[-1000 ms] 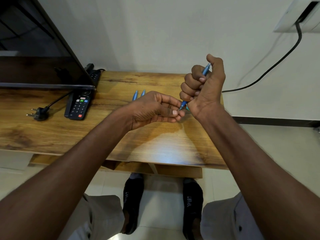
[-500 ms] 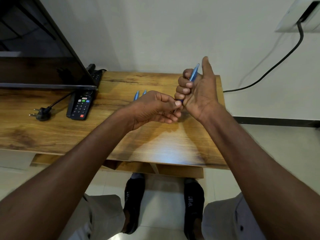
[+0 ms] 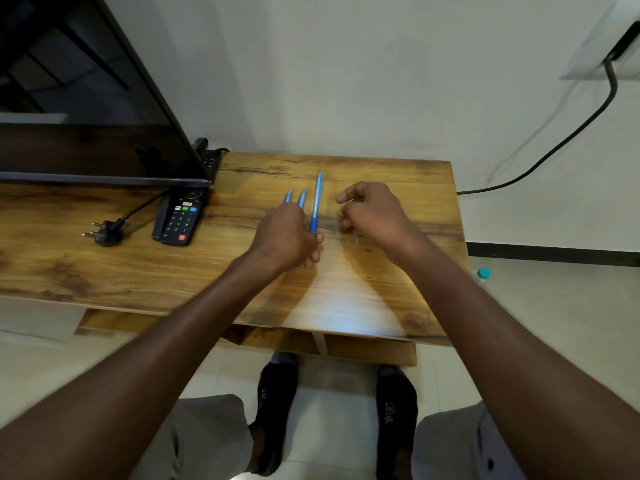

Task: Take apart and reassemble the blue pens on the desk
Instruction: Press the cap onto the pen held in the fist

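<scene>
Three blue pens are on or just above the wooden desk (image 3: 381, 299). My left hand (image 3: 284, 237) pinches the lower end of the longest blue pen (image 3: 316, 199), which points away from me, low over the desk. Two more blue pens (image 3: 302, 197) lie just left of it, their near ends hidden behind my left hand. My right hand (image 3: 375, 213) hovers to the right of the held pen with loosely curled fingers and nothing visible in it.
A black TV (image 3: 86, 109) stands at the back left. A remote control (image 3: 180, 216) and a loose power plug (image 3: 105, 232) lie in front of it. A power strip (image 3: 209, 157) sits behind. A black cable (image 3: 554, 147) runs along the wall on the right.
The pen has passed from my right hand to my left. Both hands have dropped toward the desk, and my right hand has let go and moved right.
</scene>
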Demonstrator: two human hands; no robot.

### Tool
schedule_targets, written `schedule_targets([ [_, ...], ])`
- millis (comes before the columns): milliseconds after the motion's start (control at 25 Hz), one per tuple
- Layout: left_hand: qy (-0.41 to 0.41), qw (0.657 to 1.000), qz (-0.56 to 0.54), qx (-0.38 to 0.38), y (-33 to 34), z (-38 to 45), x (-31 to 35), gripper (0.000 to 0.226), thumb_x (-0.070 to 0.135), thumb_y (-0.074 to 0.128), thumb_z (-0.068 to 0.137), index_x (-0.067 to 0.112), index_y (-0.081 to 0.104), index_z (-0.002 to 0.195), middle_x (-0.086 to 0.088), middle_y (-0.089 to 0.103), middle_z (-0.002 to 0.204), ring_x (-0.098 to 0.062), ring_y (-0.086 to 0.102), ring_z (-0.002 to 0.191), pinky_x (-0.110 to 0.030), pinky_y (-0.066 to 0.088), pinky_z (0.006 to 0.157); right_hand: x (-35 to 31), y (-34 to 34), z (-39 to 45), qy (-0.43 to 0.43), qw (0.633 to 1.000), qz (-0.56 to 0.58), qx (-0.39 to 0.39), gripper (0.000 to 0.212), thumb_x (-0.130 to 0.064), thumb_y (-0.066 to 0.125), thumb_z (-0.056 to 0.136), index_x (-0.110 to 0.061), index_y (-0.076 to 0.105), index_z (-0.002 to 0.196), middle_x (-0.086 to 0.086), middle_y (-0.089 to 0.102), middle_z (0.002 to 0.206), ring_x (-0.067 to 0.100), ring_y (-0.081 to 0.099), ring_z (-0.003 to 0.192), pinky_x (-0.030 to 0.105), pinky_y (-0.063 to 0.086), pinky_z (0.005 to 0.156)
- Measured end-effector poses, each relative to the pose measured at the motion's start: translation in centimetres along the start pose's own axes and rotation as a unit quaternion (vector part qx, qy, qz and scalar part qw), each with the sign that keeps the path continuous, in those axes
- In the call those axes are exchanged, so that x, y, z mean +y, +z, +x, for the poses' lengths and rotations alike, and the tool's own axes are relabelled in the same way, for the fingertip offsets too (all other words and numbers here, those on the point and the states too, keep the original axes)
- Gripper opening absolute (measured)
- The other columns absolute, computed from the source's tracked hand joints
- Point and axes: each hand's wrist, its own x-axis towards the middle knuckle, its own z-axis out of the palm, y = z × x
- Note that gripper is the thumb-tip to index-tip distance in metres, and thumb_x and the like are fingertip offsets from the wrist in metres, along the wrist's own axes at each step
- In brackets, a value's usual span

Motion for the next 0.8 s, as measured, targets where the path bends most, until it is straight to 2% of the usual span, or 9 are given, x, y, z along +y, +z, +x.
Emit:
schedule_targets([
  [120,-0.028,0.999,0.024,0.017,0.3,0.0,0.3,0.022,0.021,0.076,0.096,0.006,0.072,0.080,-0.004,0.075,0.061,-0.014,0.075,0.053,-0.030,0.062,0.054,0.2,-0.2,0.0,-0.032,0.998,-0.041,0.020,0.021,-0.008,0.060,0.090,-0.023,0.074,0.094,0.002,0.077,0.087,0.020,0.075,0.081,0.042,0.063,0.083],
  [280,-0.047,0.997,0.052,0.022,0.8,0.1,0.7,0.028,0.025,0.074,0.098,0.005,0.072,0.080,-0.004,0.073,0.056,-0.012,0.072,0.047,-0.028,0.061,0.049,0.3,-0.5,0.0,-0.044,0.998,-0.046,0.023,0.021,-0.010,0.058,0.094,-0.023,0.074,0.091,-0.001,0.077,0.089,0.019,0.075,0.083,0.045,0.063,0.087],
  [400,-0.052,0.994,0.096,0.011,1.0,-0.2,0.8,0.030,0.032,0.073,0.098,0.007,0.070,0.081,-0.003,0.072,0.055,-0.011,0.069,0.043,-0.026,0.058,0.045,0.4,-1.2,0.0,-0.052,0.995,-0.065,0.047,0.023,-0.009,0.059,0.093,-0.024,0.076,0.091,-0.004,0.076,0.088,0.016,0.074,0.084,0.043,0.064,0.083],
  [520,-0.039,0.989,0.140,0.016,0.9,-0.6,0.7,0.036,0.041,0.074,0.096,0.013,0.066,0.075,0.000,0.068,0.051,-0.008,0.065,0.038,-0.024,0.053,0.041,0.8,-3.0,0.4,-0.050,0.985,-0.132,0.095,0.022,-0.011,0.061,0.091,-0.026,0.077,0.091,-0.004,0.075,0.088,0.017,0.072,0.083,0.037,0.061,0.072],
  [560,-0.030,0.987,0.158,0.024,0.8,-0.7,0.7,0.037,0.044,0.074,0.095,0.014,0.065,0.074,0.001,0.068,0.053,-0.008,0.065,0.040,-0.025,0.052,0.042,1.1,-3.8,0.6,-0.044,0.979,-0.170,0.102,0.017,-0.015,0.064,0.091,-0.026,0.077,0.090,-0.004,0.075,0.090,0.019,0.072,0.085,0.036,0.060,0.073],
  [640,-0.005,0.978,0.201,0.046,0.5,-0.5,0.8,0.041,0.048,0.075,0.093,0.017,0.062,0.071,-0.001,0.068,0.063,-0.015,0.069,0.056,-0.033,0.058,0.055,1.8,-5.3,1.0,-0.021,0.965,-0.247,0.086,0.004,-0.023,0.073,0.089,-0.023,0.076,0.088,0.000,0.075,0.093,0.022,0.070,0.089,0.036,0.059,0.074],
  [680,0.007,0.974,0.218,0.060,0.5,-0.3,0.9,0.042,0.049,0.075,0.093,0.018,0.060,0.069,-0.003,0.067,0.068,-0.018,0.068,0.063,-0.036,0.059,0.061,2.1,-5.8,1.0,-0.007,0.958,-0.277,0.067,0.006,-0.026,0.077,0.087,-0.020,0.076,0.088,0.002,0.074,0.093,0.024,0.070,0.089,0.037,0.059,0.075],
  [800,0.034,0.968,0.233,0.083,0.7,0.2,1.4,0.044,0.048,0.075,0.092,0.017,0.056,0.068,-0.001,0.057,0.067,-0.022,0.063,0.069,-0.031,0.041,0.056,3.2,-6.0,1.2,0.026,0.946,-0.322,0.019,0.015,-0.023,0.082,0.084,-0.014,0.075,0.093,0.007,0.073,0.095,0.027,0.069,0.090,0.040,0.061,0.077],
])
